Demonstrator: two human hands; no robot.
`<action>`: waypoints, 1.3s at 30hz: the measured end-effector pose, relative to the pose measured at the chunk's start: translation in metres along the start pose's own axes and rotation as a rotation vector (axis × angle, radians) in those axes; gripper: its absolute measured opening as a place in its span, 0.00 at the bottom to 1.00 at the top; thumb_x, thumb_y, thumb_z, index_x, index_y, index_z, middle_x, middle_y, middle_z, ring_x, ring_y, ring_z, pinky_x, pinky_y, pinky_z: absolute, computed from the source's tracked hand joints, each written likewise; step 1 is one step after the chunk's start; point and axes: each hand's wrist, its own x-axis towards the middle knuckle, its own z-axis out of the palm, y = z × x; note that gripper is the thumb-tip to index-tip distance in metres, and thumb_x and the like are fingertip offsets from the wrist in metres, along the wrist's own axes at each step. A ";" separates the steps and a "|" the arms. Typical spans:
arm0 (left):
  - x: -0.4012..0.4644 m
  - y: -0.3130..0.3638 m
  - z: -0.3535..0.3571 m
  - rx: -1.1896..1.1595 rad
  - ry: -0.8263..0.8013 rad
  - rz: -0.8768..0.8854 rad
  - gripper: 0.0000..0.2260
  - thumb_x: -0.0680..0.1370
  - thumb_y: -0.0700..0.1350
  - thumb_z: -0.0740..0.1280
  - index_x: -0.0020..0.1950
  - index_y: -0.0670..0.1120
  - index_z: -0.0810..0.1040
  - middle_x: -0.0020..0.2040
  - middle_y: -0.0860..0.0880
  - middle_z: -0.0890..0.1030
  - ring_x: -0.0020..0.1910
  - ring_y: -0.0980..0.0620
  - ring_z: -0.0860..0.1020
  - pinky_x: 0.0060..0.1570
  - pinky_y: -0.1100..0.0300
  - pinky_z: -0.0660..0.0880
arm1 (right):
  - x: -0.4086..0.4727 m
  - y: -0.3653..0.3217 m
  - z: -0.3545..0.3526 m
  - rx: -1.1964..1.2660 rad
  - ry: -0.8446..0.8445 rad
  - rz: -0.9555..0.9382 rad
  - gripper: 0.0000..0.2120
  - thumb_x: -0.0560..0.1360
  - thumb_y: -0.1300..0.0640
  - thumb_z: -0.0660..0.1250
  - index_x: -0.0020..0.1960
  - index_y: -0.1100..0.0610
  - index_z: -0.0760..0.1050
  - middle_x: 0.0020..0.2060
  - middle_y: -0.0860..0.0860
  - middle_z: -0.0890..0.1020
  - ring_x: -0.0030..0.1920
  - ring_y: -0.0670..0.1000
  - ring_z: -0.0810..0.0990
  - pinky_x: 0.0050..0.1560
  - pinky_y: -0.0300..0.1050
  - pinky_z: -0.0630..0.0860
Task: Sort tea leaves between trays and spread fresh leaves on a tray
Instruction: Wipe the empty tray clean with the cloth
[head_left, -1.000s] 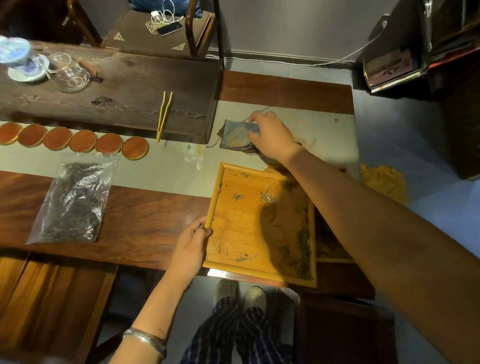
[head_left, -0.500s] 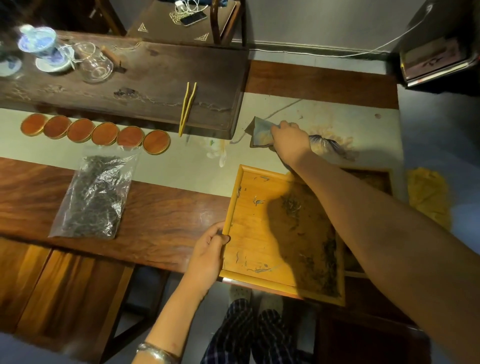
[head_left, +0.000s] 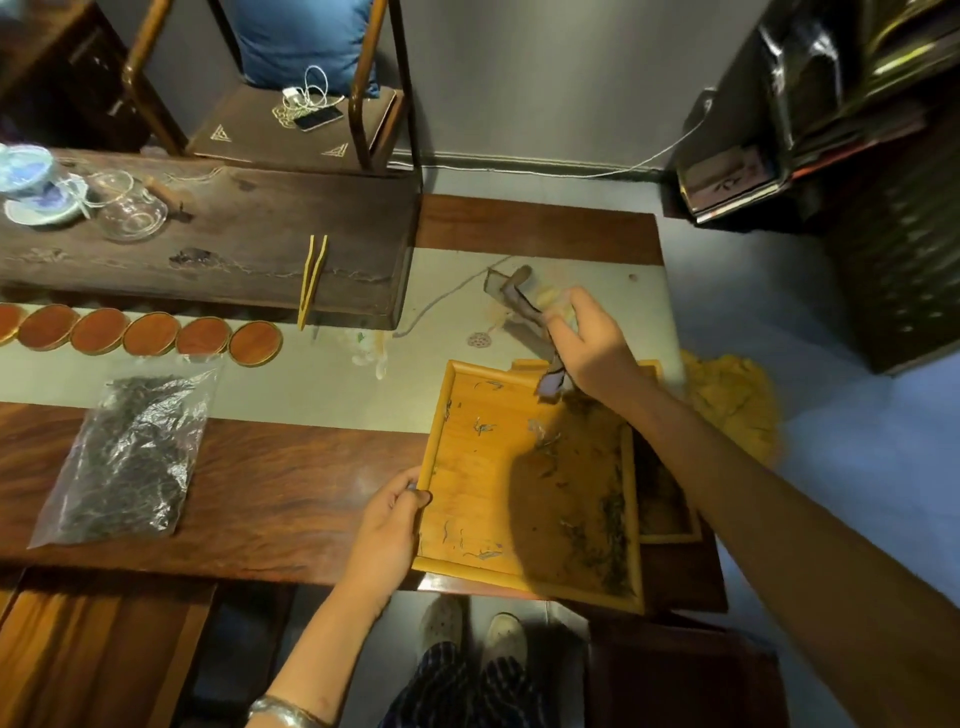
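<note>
I see right hand (head_left: 587, 348) now gripping foil pouch (head_left: 524, 317), lifted off surface (head_left: 291, 483) and tilted, mouth over tray (head_left: 519, 483) far edge; half second ago pouch lay flat beyond tray. Left hand (head_left: 389, 525) still pinches tray's left rim. Tea leaves (head_left: 608, 525) lie scattered along tray's right side. Second tray (head_left: 670, 514) sits under tray, to right.

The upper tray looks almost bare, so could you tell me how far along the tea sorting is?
Looks done: the upper tray holds only stray leaves, mostly along its right side. In hand: the left hand grips its rim while the right hand holds a small packet above it. Left: spreading fresh leaves.
</note>
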 end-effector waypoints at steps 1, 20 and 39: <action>-0.001 0.002 0.002 0.005 -0.006 0.005 0.17 0.80 0.35 0.55 0.54 0.51 0.80 0.47 0.52 0.85 0.48 0.54 0.82 0.44 0.64 0.74 | -0.013 -0.004 -0.006 0.053 0.013 0.017 0.06 0.81 0.62 0.57 0.45 0.62 0.67 0.32 0.57 0.68 0.32 0.56 0.68 0.34 0.56 0.66; -0.016 0.012 0.026 0.017 -0.025 0.083 0.18 0.79 0.34 0.55 0.50 0.52 0.81 0.41 0.56 0.85 0.39 0.62 0.81 0.36 0.73 0.73 | -0.144 -0.020 0.054 -0.509 0.107 -0.188 0.12 0.72 0.51 0.70 0.54 0.54 0.81 0.49 0.56 0.80 0.48 0.55 0.79 0.42 0.46 0.78; -0.018 0.005 0.024 0.011 0.002 0.075 0.17 0.80 0.33 0.55 0.54 0.49 0.80 0.41 0.56 0.85 0.38 0.62 0.81 0.35 0.73 0.73 | -0.120 0.016 0.053 -0.507 0.324 0.040 0.09 0.71 0.54 0.73 0.46 0.58 0.80 0.41 0.54 0.81 0.41 0.53 0.78 0.39 0.45 0.74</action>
